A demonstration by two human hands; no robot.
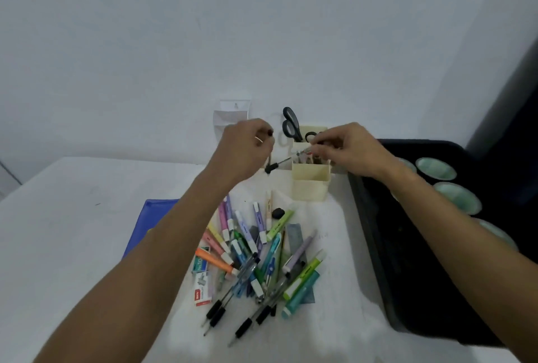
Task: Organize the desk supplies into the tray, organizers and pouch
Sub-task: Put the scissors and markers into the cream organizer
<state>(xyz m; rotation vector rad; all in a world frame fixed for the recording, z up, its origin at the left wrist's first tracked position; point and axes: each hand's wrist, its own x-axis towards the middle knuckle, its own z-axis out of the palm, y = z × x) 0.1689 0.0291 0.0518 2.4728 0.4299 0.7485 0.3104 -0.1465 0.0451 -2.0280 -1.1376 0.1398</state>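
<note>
My right hand (346, 150) is shut on a pen (281, 163) with a black grip, held slantwise over the cream organizer (311, 185). Black-handled scissors (291, 125) stand in that organizer. My left hand (247, 147) hovers just left of it with curled fingers; a thin stick shows under them, and I cannot tell whether it is held. A heap of pens and highlighters (256, 252) lies on the white table in front of the organizer. Two small staple boxes (201, 278) sit at the heap's left edge. A blue tray (151, 223) shows under my left forearm.
A clear plastic holder (233, 113) stands against the wall behind my left hand. At the right, a large black tray (407, 260) carries several teal bowls (457, 196). A black eraser (278, 212) and a grey ruler (294, 236) lie in the heap.
</note>
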